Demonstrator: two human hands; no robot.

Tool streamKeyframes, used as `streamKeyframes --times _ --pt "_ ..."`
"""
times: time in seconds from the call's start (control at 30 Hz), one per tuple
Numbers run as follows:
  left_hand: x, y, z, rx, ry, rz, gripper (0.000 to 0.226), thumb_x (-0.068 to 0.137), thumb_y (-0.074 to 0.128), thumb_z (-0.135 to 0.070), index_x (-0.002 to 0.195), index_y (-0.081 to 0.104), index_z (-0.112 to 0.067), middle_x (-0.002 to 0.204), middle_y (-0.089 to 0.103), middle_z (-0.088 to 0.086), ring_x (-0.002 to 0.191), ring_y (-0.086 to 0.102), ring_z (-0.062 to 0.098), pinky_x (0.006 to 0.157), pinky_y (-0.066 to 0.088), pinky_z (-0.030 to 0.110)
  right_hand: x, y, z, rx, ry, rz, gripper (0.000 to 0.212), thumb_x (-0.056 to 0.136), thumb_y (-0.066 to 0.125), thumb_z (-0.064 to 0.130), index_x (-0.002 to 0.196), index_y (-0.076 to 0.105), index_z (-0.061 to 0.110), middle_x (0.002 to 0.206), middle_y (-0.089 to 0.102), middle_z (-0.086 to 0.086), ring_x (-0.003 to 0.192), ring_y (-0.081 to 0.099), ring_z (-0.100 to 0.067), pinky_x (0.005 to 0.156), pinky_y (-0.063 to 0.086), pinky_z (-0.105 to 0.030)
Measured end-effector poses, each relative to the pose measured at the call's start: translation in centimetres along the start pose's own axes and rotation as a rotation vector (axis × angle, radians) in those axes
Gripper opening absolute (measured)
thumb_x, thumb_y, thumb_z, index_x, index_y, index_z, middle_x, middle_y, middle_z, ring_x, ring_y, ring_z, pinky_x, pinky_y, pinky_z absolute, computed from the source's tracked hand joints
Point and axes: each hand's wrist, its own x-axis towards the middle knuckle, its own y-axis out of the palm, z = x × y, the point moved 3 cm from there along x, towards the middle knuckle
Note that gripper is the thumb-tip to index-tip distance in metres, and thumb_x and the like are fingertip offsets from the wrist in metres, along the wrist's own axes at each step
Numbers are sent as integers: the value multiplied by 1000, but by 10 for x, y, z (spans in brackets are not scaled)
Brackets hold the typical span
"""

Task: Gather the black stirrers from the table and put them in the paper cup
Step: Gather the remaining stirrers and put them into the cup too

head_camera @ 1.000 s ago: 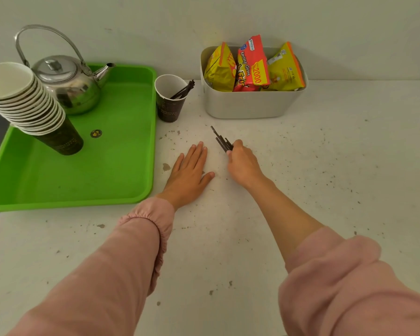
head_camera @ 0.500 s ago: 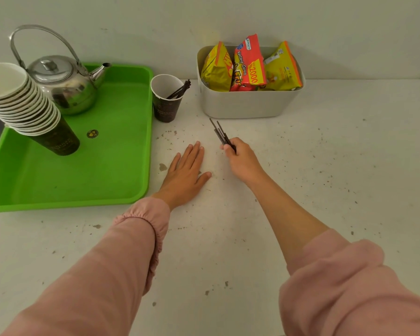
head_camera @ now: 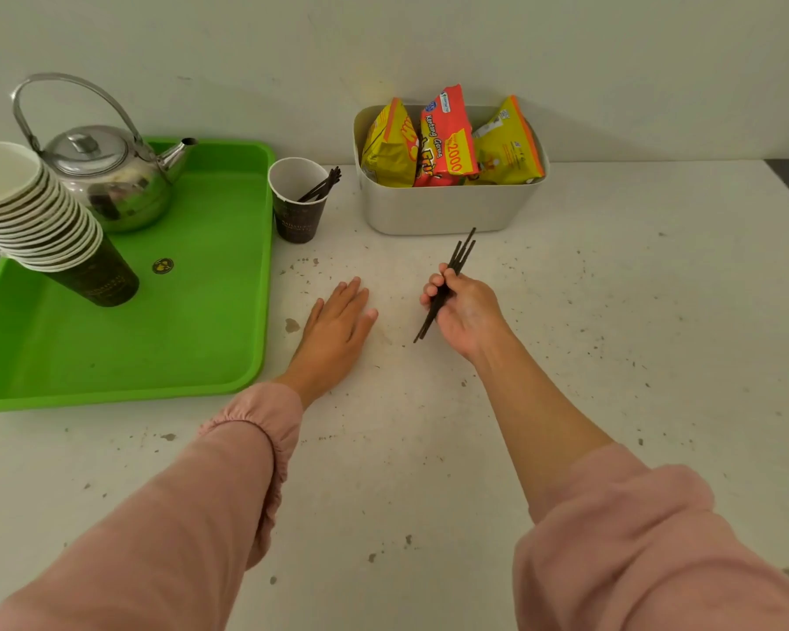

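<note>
The right hand [head_camera: 468,314] grips a bundle of black stirrers [head_camera: 447,280] above the speckled white table [head_camera: 611,334] — left hand [head_camera: 338,330] flat, fingers spread, beside it; paper cup [head_camera: 298,207] stands beyond.

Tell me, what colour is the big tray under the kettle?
Bright green. The tray shows in the head view, with the shiny kettle on it.

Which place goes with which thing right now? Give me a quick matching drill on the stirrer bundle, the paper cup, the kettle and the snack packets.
Things:
1. bundle of black stirrers
2. paper cup
3. kettle
4. snack packets

Places:
A. on the green tray
B. in the white bin
C. gripped in the right hand
D. on the table, between tray and bin

Pairs: 1-C, 2-D, 3-A, 4-B
</note>
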Motion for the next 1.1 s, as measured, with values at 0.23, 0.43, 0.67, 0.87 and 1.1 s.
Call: streamKeyframes --times 0.23,0.43,0.67,0.87,1.1 --pt "8 -15 -44 -564 -245 -123 35 93 47 -34 83 66 -6 63 64 6 53 55 14 55 44 22 0 5 8 104 -113 -86 24 100 28 11 86 48 8 66 46 -5 58 48 -17 64 49 -30" --pt "8 -11 -43 -779 -296 151 27 85 63 -21 107 66 -5 80 71 11 62 67 12 60 55 16 -3 5 17 101 -171 -105 17 101 28 11 103 43 4 70 49 -8 64 55 -22 77 52 -37" --pt "3 -9 -51 -975 -329 69 24 86 58 -2 110 62 1 84 70 14 67 71 13 66 57 16 -8 11 11 -16 -195 -48 17 100 27 11 106 42 4 72 53 -9 71 61 -24 92 49 -40" --pt "3 -13 -50 -1097 -388 -31 23 85 58 3 107 63 3 87 71 16 70 72 16 71 58 19 -15 18 2 -278 -238 57 17 101 23 14 106 39 9 81 63 -9 81 67 -24 89 51 -33" --pt "3 -33 -34 -1266 -484 -55 24 89 53 -4 110 59 8 92 70 18 72 73 18 70 58 18 -14 36 3 -559 -335 -22 15 100 30 19 104 43 13 88 70 -1 84 59 -16 73 46 -29"
